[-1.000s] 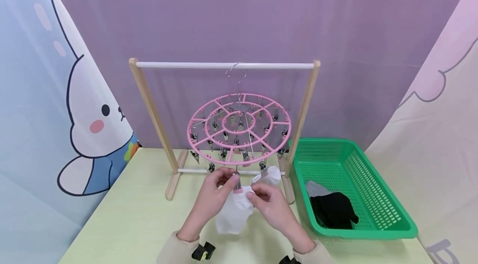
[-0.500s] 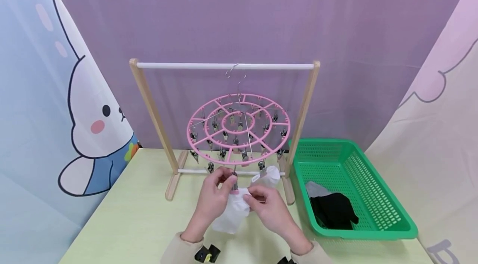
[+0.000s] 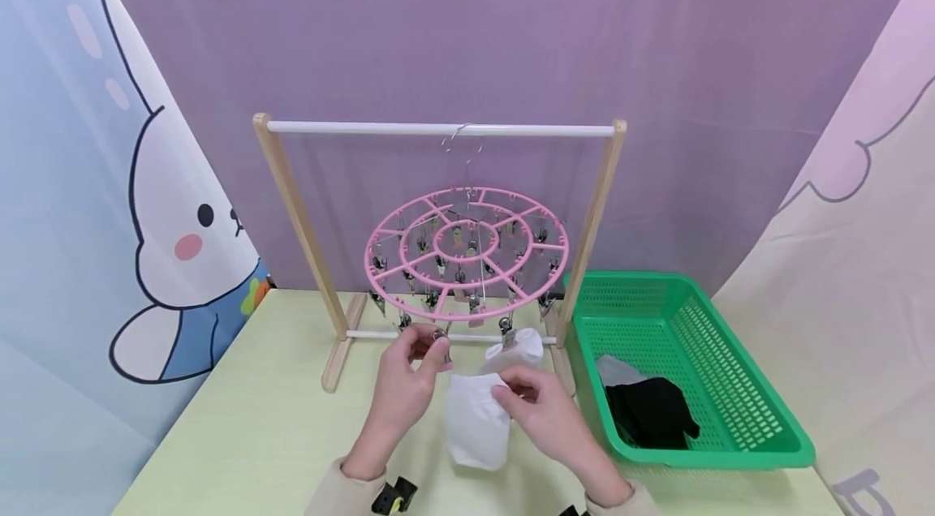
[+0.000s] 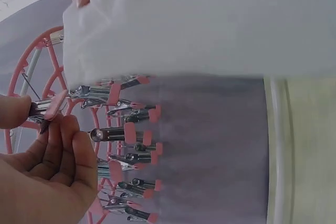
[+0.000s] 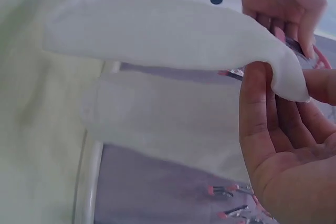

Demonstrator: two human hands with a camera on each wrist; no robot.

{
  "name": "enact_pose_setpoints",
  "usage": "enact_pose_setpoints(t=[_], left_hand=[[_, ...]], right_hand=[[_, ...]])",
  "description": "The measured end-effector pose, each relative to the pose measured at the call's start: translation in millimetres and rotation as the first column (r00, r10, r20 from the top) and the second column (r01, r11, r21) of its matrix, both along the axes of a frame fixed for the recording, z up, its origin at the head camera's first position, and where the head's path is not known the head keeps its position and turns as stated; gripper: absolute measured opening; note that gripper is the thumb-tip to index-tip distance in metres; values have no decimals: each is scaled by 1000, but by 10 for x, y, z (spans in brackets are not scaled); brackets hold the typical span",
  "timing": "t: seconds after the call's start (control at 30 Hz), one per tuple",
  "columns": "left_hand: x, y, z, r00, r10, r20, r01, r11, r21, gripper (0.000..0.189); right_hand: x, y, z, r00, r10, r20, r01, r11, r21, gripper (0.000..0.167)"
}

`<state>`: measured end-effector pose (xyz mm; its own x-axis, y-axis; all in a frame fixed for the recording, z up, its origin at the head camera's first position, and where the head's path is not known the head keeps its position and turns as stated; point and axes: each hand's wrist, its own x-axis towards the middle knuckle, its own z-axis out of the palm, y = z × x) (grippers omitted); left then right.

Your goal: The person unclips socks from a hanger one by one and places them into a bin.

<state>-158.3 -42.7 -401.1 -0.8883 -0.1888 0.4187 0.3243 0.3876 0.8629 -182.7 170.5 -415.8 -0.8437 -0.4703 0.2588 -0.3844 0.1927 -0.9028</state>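
Note:
My left hand (image 3: pixel 406 370) pinches a metal clip (image 4: pixel 48 107) with pink tips between thumb and fingers, at the front rim of the round pink hanger (image 3: pixel 374 277). In my right hand (image 3: pixel 544 410), thumb and fingers pinch the upper edge of a white sock (image 3: pixel 478 423), which hangs down over the table. The sock's top corner is close beside the clip but apart from it. Behind, a second white sock (image 5: pixel 163 119) hangs from another clip (image 3: pixel 507 331) at the hanger's front right.
The hanger hooks onto the white bar (image 3: pixel 365 127) of a wooden stand (image 3: pixel 299 216). Several more clips dangle around its rings. To the right, a green basket (image 3: pixel 760 386) holds a black cloth item (image 3: pixel 652 412) and a grey one (image 3: pixel 618 371). A purple curtain (image 3: pixel 467 37) hangs behind.
The white sock has come away from the clip, moving right and slightly down with my right hand. My left hand has moved slightly left with the clip, and the hanger has shifted a little.

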Motion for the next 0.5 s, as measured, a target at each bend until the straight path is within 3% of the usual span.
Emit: enact_pose_setpoints(t=[0.5], left_hand=[[-6,-83,-21,1000,0,-28,1,999,39,15]], right_hand=[[-21,418,172,995,-96,18,95,995,5,10]])
